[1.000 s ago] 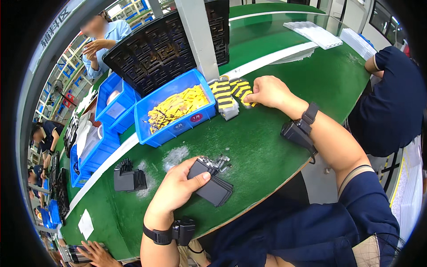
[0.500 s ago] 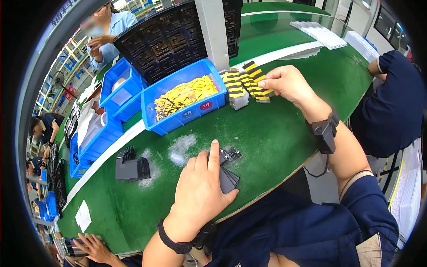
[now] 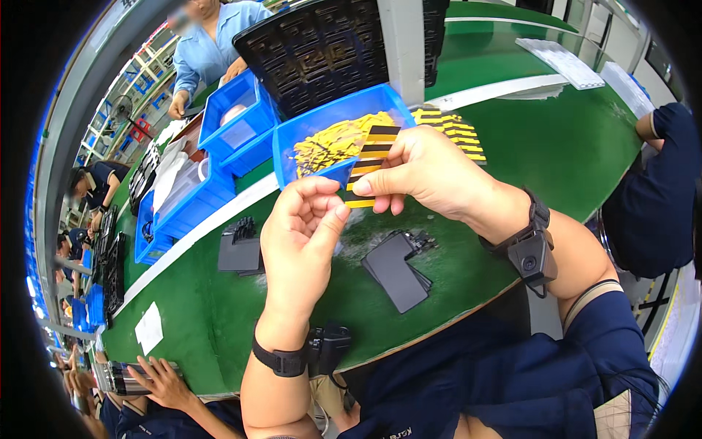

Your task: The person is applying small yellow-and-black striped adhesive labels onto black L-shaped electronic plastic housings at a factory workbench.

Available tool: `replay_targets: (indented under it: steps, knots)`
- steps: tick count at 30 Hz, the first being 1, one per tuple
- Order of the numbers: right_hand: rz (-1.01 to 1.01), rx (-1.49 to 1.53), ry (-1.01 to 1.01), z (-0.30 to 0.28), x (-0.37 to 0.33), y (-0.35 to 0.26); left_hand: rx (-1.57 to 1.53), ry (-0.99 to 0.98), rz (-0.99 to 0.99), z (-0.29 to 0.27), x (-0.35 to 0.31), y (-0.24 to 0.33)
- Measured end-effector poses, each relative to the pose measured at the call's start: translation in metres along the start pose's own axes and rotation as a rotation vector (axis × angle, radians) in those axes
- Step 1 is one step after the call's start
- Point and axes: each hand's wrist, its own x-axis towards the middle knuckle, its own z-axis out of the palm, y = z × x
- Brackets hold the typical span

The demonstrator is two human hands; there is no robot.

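My right hand (image 3: 431, 175) pinches a yellow-and-black striped sticker strip (image 3: 376, 150) between thumb and fingers, holding it upright above the table. Against the strip's lower corner is my left hand (image 3: 300, 234), its fingers curled and its thumb tip at the edge; what lies behind the fingertips is hidden. Below my hands lies a fanned stack of flat black rectangular pieces (image 3: 401, 274) with small black parts at its top end. More striped strips (image 3: 457, 135) lie behind my right hand.
A blue bin (image 3: 322, 121) of yellow-and-black pieces stands ahead, beside a grey post (image 3: 404, 51). Another black stack (image 3: 238, 254) and a white paper (image 3: 149, 328) lie left on the green table (image 3: 197, 322). Co-workers sit around; one hand (image 3: 164, 382) is at lower left.
My right hand has brought a striped strip from the pile toward the middle. My left hand has left the black stack and risen to meet the strip.
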Motion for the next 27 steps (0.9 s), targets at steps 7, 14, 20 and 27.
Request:
replay_targets:
  steps: [7, 14, 20, 27]
  knots:
    - [-0.209, 0.284, 0.141, 0.002, 0.006, 0.022, 0.109, -0.055, -0.244, -0.035, 0.013, -0.026]
    - [-0.182, 0.101, 0.159, -0.004, 0.003, 0.028, 0.949, -0.182, -0.033, -0.016, 0.002, -0.018]
    - [-0.618, -0.289, 0.281, 0.001, -0.002, 0.032, 0.963, -0.487, 0.187, 0.03, -0.025, 0.014]
    - [-0.558, -0.354, 0.215, 0.006, -0.011, 0.029, 0.676, -0.276, 0.006, 0.021, -0.021, 0.005]
